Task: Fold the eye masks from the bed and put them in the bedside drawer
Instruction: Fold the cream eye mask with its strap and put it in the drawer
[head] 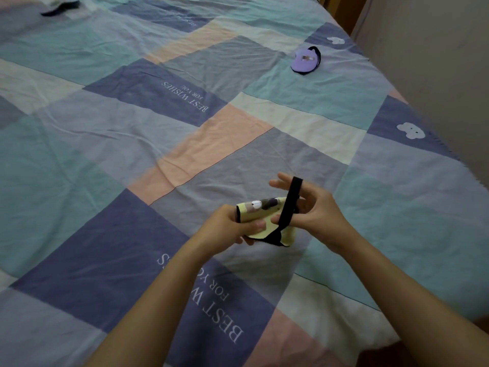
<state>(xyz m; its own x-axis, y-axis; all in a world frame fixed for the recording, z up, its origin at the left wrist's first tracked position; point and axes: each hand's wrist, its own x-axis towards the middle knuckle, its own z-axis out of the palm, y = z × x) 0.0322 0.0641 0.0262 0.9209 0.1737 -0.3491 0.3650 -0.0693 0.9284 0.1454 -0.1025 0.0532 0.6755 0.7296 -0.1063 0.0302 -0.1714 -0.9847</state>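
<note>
I see the yellow eye mask [260,217] held in the air above the bed, low in the middle of the view, folded over on itself so that its printed face with a small pale and grey figure lies along the top edge. My left hand [232,226] is the grip on its near-left end: the thumb lies across the yellow fabric and the fingers curl under it, so the mask is pinched firmly between them. The mask's black strap [289,205] rises from the lower right corner of the fabric and runs up over the fingers of my right hand [315,210], which sits just to the right of the mask and touches it. That hand is spread rather than closed tight; the strap loops round its raised fingers and is stretched taut by them, while its thumb tip presses against the yellow cloth beside the strap. Both forearms come in bare from the bottom of the view. Under the hands lies the bed sheet [105,144], a wrinkled patchwork of blue, teal, pink and white blocks with the printed words "BEST WISHES FOR YOU". Well apart, toward the far right of the bed, a purple eye mask [304,62] with a dark edge lies folded on the sheet. At the far left corner a dark strip of fabric [62,9] shows, too blurred for me to name. A plain wall [436,62] borders the bed on the right.
</note>
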